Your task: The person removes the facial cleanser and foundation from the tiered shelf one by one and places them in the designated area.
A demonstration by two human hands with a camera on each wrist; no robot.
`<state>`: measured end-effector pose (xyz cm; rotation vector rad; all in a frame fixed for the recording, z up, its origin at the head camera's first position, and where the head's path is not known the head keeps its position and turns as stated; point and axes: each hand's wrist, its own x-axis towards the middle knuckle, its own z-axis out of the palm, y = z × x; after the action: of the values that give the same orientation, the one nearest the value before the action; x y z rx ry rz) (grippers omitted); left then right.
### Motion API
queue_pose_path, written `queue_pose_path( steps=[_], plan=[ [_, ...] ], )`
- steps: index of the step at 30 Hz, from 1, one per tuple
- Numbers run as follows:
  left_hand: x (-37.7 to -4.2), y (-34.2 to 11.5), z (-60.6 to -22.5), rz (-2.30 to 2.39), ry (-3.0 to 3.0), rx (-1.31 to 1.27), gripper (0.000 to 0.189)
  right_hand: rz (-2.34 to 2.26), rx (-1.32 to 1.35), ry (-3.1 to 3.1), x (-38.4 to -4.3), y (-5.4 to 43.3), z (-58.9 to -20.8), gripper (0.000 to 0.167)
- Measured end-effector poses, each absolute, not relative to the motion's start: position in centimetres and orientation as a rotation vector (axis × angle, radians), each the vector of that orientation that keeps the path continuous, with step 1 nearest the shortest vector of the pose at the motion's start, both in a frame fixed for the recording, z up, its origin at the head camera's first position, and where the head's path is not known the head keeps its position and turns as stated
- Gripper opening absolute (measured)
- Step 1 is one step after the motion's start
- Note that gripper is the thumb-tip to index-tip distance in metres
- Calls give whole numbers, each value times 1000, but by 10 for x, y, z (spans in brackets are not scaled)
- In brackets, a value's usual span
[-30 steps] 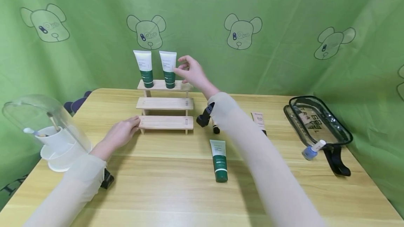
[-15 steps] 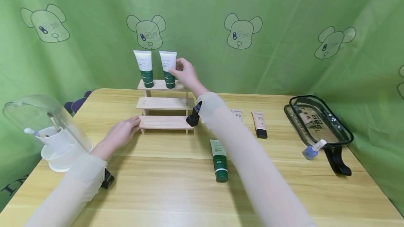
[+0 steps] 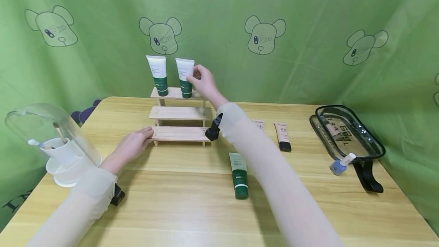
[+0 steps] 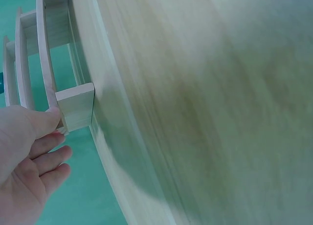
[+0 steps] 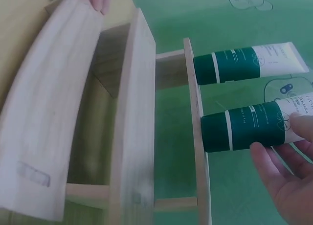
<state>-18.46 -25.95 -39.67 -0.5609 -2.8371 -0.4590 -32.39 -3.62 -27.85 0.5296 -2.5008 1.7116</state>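
A small three-step wooden stand (image 3: 180, 113) is on the table, and its top step bears two white-and-green squeeze tubes, caps down. My right hand (image 3: 205, 83) pinches the right-hand squeeze tube (image 3: 185, 81) from its right side; the right wrist view shows the thumb on the white part of this tube (image 5: 249, 126). The left-hand squeeze tube (image 3: 157, 75) stands untouched beside it. Down at the lowest step's left end, my left hand (image 3: 135, 144) grips the board (image 4: 45, 63) between thumb and forefinger. A third green-and-white squeeze tube (image 3: 239, 176) lies on the table before the stand.
At the right lie a BB cream tube (image 3: 282, 136), a blue nail polish bottle (image 3: 338, 167) and a clear black-edged pouch (image 3: 350, 132). Another BB tube (image 3: 258, 124) is partly behind my right sleeve. A domed brush holder (image 3: 65, 155) stands at the left.
My right hand has moved left onto the right-hand squeeze tube and now pinches it. That tube has shifted slightly to the right. My left hand has stayed on the stand.
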Motion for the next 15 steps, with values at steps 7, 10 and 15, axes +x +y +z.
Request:
queue_pose_path(
  steps=[7, 10, 15],
  plan=[
    [-184, -258, -397, -467, -2843, -553, 12, 1773, 585, -2484, -310, -21, -283, 22],
    [-184, -258, -397, -469, -2844, -549, 16, 1816, 617, -2475, -302, -12, -284, 22],
    [-183, -259, -396, -464, -2849, -542, 21, 1868, 652, -2454, -286, 5, -285, 23]
  ],
)
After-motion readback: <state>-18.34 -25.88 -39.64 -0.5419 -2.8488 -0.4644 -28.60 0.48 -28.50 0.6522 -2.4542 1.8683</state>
